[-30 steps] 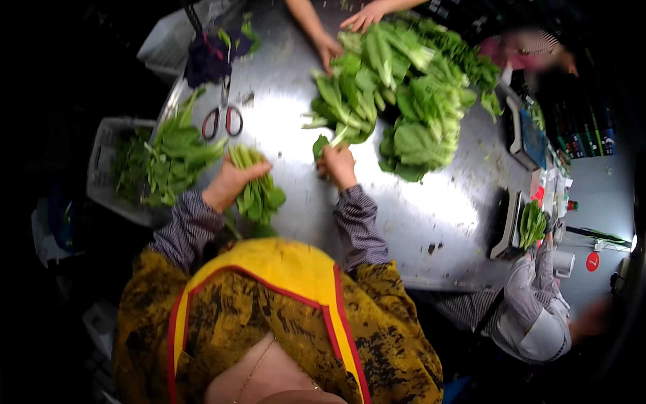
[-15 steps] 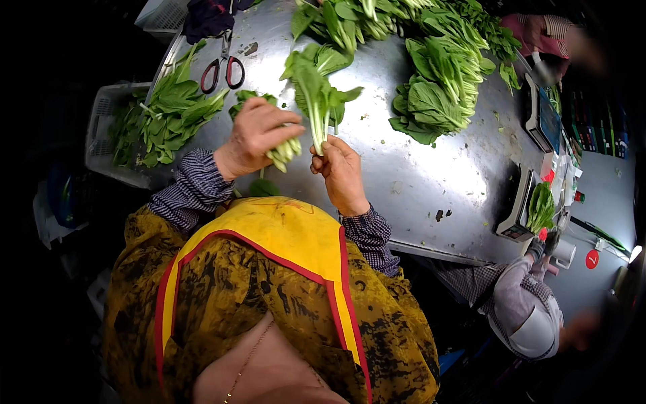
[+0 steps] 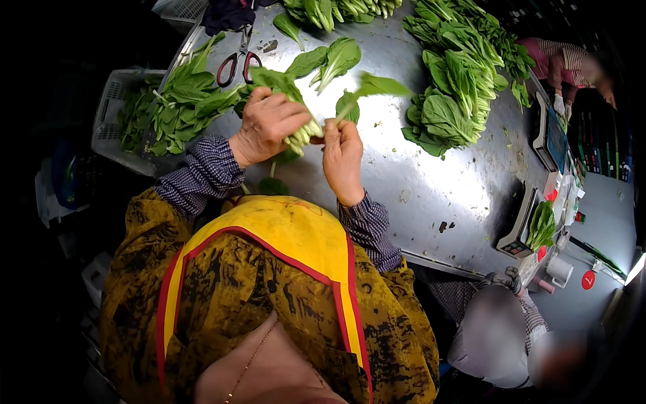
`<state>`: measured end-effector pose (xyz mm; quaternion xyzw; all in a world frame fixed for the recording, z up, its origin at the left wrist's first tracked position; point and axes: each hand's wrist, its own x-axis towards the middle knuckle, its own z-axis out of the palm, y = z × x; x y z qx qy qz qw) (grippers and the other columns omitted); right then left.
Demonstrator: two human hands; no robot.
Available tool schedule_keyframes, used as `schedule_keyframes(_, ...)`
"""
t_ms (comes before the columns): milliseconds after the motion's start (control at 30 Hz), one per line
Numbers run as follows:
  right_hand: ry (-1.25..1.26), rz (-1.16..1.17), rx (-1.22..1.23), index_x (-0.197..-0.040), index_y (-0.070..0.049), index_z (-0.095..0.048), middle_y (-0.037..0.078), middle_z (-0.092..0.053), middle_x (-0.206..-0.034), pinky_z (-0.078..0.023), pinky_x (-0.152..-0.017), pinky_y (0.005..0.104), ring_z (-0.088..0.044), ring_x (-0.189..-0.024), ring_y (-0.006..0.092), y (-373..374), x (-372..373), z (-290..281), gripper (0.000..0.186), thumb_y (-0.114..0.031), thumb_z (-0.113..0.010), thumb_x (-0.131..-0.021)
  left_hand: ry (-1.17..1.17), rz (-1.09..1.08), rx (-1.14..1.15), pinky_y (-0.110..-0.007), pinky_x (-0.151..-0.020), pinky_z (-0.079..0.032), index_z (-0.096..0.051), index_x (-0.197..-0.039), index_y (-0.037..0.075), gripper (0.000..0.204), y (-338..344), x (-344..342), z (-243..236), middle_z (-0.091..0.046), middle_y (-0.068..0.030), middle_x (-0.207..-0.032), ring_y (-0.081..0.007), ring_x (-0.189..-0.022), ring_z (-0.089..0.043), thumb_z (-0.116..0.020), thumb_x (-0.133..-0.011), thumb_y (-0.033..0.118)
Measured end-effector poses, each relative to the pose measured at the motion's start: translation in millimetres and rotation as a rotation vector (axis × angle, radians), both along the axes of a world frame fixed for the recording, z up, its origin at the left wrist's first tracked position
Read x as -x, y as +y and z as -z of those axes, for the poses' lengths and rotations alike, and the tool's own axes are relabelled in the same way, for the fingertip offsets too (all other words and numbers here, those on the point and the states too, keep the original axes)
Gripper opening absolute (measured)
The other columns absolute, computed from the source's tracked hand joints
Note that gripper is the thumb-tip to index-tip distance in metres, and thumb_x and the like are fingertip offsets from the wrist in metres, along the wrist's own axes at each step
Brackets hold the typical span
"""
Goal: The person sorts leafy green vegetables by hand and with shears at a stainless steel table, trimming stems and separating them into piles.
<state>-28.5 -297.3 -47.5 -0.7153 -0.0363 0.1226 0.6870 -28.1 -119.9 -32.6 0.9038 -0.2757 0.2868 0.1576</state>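
Observation:
My left hand [image 3: 272, 124] is closed around a bunch of leafy greens [image 3: 300, 140], its pale stalk ends pointing right and toward me. Just right of it, my right hand [image 3: 342, 161] pinches the stalk of a single green leaf [image 3: 380, 86], whose blade is blurred and points away to the right. Both hands are above the metal table [image 3: 397, 195], near its front edge. Beyond them lie a few loose leaves [image 3: 338, 59]. A pair of scissors [image 3: 237, 66] with red and black handles rests past my left hand.
On the left, a pale plastic crate [image 3: 108, 131] stands beside a heap of greens [image 3: 182, 101]. More greens [image 3: 454, 101] are piled far right. Two scales [image 3: 548, 141] [image 3: 521, 229] line the right edge, the nearer bearing greens. Two other people [image 3: 498, 323] [image 3: 565, 64] are at the right.
The plant in my right hand has given way to one leaf. Loose leaves now lie on the table beyond. My left hand, still gripping its bunch, has come closer to the right hand.

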Motion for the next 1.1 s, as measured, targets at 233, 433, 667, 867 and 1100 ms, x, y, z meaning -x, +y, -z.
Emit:
schedule_keyframes(233, -0.394, 0.239, 0.317, -0.090, 0.005, -0.055, 0.018, -0.060, -0.085, -0.050, -0.069, 0.0399, -0.060, -0.077, 0.0294, -14.9, -59.9, 31.7, 0.025, -0.016, -0.045, -0.098, 0.830, -0.202, 1.173, -0.026, -0.062, -0.051, -0.066, -0.093, 0.001, 0.020, 35.6, -8.6, 7.5, -0.067, -0.0035, -0.082, -0.0103, -0.071, -0.062, -0.074, -0.080, 0.014)
schedule_keyframes(433, -0.319, -0.030, 0.986, -0.091, 0.007, -0.059, 0.030, -0.055, -0.097, -0.049, -0.073, 0.0473, -0.058, -0.084, 0.0412, -33.6, -62.7, 103.3, 0.018, -0.009, -0.053, -0.086, 1.195, -0.134, 1.616, -0.026, -0.063, -0.055, -0.058, -0.101, 0.001, 0.028, 34.9, -17.4, -32.0, -0.064, -0.0048, -0.087, -0.0123, -0.072, -0.065, -0.071, -0.083, 0.019)
schedule_keyframes(667, -0.220, -0.364, 0.238, -0.112, 0.009, -0.056, 0.026, -0.060, -0.107, -0.052, -0.081, 0.0401, -0.062, -0.091, 0.0351, 14.0, -34.7, 98.0, 0.032, -0.014, -0.056, -0.090, 1.178, -0.105, 1.453, -0.025, -0.064, -0.054, -0.059, -0.101, 0.001, 0.029, 33.0, -15.6, -26.0, -0.065, -0.0048, -0.087, -0.0116, -0.073, -0.064, -0.072, -0.082, 0.020)
schedule_keyframes(867, 0.044, -0.400, 0.188, -0.139, 0.006, -0.032, 0.026, -0.056, -0.121, -0.048, -0.091, 0.0345, -0.058, -0.109, 0.0287, -6.7, -42.6, 1.4, 0.061, -0.031, -0.054, -0.095, 1.215, -0.083, 1.403, -0.024, -0.067, -0.054, -0.059, -0.106, 0.000, 0.035, 24.5, -15.3, -16.4, -0.065, -0.0067, -0.093, -0.0129, -0.077, -0.064, -0.076, -0.079, 0.017)
schedule_keyframes(1100, -0.150, -0.246, -0.065, -0.138, 0.002, -0.031, 0.017, -0.049, -0.126, -0.039, -0.098, 0.0331, -0.048, -0.115, 0.0227, 22.2, 0.2, 10.6, 0.052, -0.033, -0.044, -0.101, 1.264, 0.030, 1.460, -0.026, -0.083, -0.050, -0.056, -0.117, -0.003, 0.046, 5.3, -11.0, -14.9, -0.062, -0.0075, -0.105, -0.0141, -0.094, -0.061, -0.075, -0.080, 0.017)
